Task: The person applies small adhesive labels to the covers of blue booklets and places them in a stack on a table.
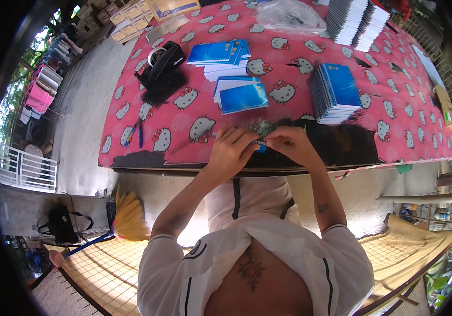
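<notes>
Close to the table's near edge, my left hand (232, 149) and my right hand (291, 146) meet with bent fingers on a small blue notebook (261, 148). A spiral binding seems to run along its upper edge, and the fingers hide most of it. My left hand grips the notebook from the left. At its right end my right hand pinches the binding between thumb and fingers. Just beyond lie loose blue covers and white sheets (244, 98). To the right stands a stack of spiral-bound blue notebooks (336, 94).
Farther back are more blue covers (210, 52), a black tape dispenser (161, 64), black coils (164, 90), a clear plastic bag (291, 17) and tall notebook stacks (348, 21). Pliers (140, 135) lie at left on the pink patterned tablecloth (186, 122). A broom (129, 217) is below left.
</notes>
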Available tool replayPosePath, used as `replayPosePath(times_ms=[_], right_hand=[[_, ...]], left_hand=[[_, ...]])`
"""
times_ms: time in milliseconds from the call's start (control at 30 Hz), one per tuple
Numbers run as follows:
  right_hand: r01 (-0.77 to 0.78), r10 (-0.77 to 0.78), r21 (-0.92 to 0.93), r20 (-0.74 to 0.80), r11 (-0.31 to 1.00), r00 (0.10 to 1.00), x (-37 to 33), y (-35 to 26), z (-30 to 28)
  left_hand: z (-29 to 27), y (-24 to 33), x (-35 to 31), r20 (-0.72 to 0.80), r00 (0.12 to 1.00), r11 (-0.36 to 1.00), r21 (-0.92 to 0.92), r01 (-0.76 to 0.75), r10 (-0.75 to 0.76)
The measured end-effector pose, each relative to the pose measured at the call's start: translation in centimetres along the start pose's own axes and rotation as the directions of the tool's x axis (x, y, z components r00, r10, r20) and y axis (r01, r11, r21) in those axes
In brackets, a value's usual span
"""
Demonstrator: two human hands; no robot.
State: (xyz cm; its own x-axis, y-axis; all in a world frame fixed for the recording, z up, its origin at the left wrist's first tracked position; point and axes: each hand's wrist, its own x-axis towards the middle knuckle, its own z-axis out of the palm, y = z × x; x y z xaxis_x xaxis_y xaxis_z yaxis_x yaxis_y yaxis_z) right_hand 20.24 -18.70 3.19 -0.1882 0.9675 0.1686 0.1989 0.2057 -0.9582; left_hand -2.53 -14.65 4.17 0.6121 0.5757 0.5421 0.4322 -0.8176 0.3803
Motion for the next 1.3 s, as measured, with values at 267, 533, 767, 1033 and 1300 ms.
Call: replayPosePath(times_ms=[267, 533, 767, 1033, 1300], right_hand=[[0.129, -0.199, -0.348, -0.174, 0.929, 0.964, 0.8, -0.3, 2.1], [-0.039, -0.566, -0.697, -0.613, 0.716, 0.551, -2.5, -5.1, -5.6], [-0.022, -0.016, -0.054, -0.614, 0.998, 0.789, -3.3, 0.2, -15.8], [0.017, -0.044, -0.052, -0.580, 0.999, 0.814, -3.2, 0.6, -16.0], [-0.020, -0.415, -0.509, -0.724, 0.860, 0.551, -6.1, -2.6, -13.2]], left_hand=[[-0.8, 1.0, 1.0, 0.070, 0.997, 0.998, 0.058, -0.027, 0.023], [-3.1, 3.8, 9.6, -0.204, 0.962, 0.982, -0.008, -0.187, 0.181], [8.1, 3.2, 21.4, -0.266, 0.829, 0.794, -0.254, -0.553, 0.492], [11.1, 1.6, 21.2, -0.056, 0.897, 0.792, -0.448, -0.415, 0.439], [2.9, -2.8, 13.6, -0.029, 0.989, 0.968, -0.205, -0.145, 0.142]])
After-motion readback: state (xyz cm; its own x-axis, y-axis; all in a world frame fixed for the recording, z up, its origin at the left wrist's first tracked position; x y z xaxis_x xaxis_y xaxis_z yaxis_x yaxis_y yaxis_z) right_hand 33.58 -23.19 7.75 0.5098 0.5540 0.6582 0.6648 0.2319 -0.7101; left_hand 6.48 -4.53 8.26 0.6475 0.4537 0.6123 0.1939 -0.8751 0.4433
